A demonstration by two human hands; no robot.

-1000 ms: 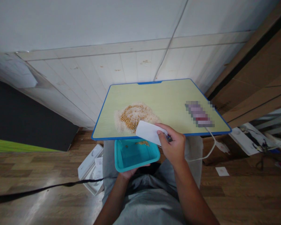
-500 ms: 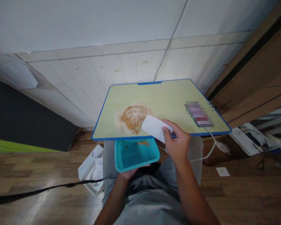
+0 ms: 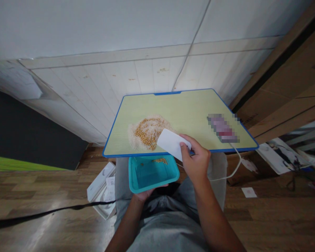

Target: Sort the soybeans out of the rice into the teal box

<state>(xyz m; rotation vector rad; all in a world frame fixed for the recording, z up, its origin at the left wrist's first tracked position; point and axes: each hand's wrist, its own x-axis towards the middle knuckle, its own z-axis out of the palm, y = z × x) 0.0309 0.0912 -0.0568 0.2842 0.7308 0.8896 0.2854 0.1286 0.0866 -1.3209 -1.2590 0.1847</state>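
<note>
My left hand (image 3: 145,194) supports a teal plastic tray (image 3: 153,185) from beneath, just under the table's front edge; most of its fingers are hidden. A small cluster of yellow beans (image 3: 161,161) lies at the tray's far side. In my right hand (image 3: 195,155) is a flat white card (image 3: 170,140), pinched between thumb and fingers and tilted over the table edge. The card's left end is beside a pile of pale grains (image 3: 132,134) mixed with yellow soybeans (image 3: 148,137) on the tabletop.
The pale green table (image 3: 189,112) has a blue rim. A phone with a blurred screen (image 3: 223,128) lies at its right, with a white cable (image 3: 237,164) hanging down. Cardboard boxes (image 3: 283,91) stand to the right; an open white box (image 3: 103,189) sits on the floor at left.
My right hand has shifted slightly left with the white card, closer to the pile. The left hand and tray look still.
</note>
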